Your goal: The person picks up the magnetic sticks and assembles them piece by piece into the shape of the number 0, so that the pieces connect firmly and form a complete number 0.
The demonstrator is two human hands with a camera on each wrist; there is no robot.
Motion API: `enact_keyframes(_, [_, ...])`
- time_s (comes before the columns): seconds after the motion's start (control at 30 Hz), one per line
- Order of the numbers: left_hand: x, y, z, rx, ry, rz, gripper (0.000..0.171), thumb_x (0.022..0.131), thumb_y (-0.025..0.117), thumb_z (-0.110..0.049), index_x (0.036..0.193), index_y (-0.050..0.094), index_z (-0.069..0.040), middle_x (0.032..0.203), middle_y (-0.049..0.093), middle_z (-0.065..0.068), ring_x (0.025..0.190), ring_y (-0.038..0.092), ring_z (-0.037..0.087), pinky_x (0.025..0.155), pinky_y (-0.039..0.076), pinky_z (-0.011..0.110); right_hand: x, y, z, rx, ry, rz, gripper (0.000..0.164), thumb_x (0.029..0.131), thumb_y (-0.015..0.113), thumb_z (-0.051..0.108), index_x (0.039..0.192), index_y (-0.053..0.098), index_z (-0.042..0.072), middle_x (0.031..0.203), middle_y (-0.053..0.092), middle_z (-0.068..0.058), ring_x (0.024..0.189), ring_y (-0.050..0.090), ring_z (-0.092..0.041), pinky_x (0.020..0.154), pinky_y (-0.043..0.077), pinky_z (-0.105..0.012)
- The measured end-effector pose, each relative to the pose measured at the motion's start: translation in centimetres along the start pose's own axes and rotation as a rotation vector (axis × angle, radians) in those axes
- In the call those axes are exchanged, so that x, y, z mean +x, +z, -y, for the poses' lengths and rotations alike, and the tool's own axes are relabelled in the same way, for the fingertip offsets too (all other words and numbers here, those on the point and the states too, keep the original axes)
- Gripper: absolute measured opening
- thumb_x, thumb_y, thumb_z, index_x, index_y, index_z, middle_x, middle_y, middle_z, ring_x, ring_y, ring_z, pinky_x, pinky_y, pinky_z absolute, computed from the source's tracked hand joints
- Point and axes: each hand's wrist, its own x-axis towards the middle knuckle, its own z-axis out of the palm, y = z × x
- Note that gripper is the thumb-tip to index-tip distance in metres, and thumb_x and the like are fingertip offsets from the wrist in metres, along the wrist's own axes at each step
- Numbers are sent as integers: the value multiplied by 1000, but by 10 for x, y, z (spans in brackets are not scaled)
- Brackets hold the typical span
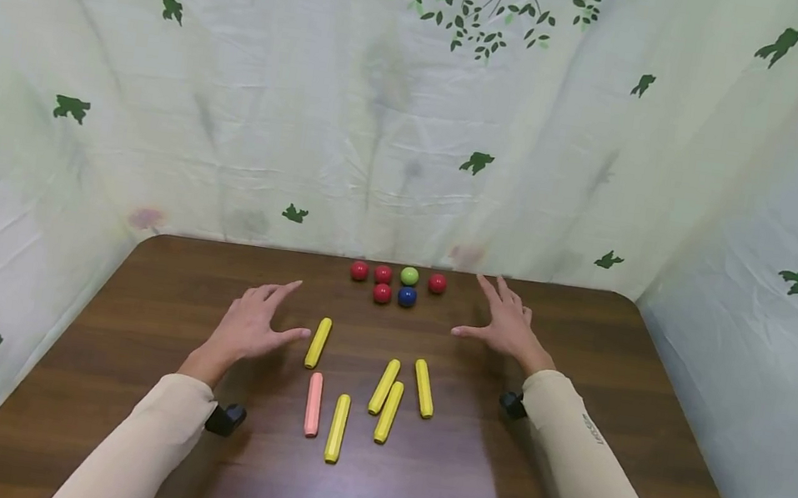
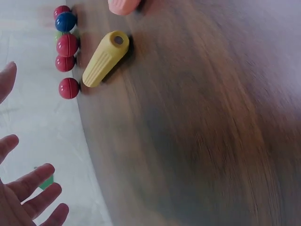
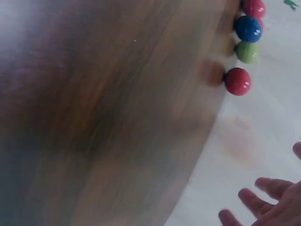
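My left hand (image 1: 251, 326) hovers over the left half of the table, fingers spread and holding nothing. Closest to its thumb lies a yellow ribbed stick (image 1: 317, 343), also visible in the left wrist view. A pink stick (image 1: 314, 404) and several more yellow sticks, one of them a front yellow stick (image 1: 337, 428), lie nearer to me. On the right, my right hand (image 1: 508, 324) is spread and holds nothing. Left of its fingers, near the far edge, sit a red ball (image 1: 437, 283), a green ball (image 1: 409, 276), a blue ball (image 1: 407, 297) and several other red balls.
The brown wooden table (image 1: 175, 455) has rounded far corners. A pale cloth (image 1: 357, 109) with leaf prints hangs behind it and along both sides. Each wrist wears a small black camera, such as the left camera (image 1: 226, 420).
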Motion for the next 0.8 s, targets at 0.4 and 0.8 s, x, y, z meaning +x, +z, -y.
enact_keyframes(0.4, [20, 12, 2, -220, -98, 71, 81, 85, 68, -48, 148, 32, -12, 136, 40, 27, 121, 40, 43, 96, 38, 61, 56, 13, -3, 142, -71, 29, 96, 77, 81, 38, 151, 28, 9, 153, 28, -17, 141, 24, -35, 111, 24, -54])
enact_keyframes(0.8, [23, 33, -1, -329, -130, 95, 69, 82, 75, -36, 138, 46, -9, 117, 56, 21, 104, 52, 36, 86, 45, 50, 79, 35, -3, 386, -7, 52, 78, 80, 80, 26, 145, 40, 8, 143, 42, -19, 123, 46, -40, 98, 42, -51])
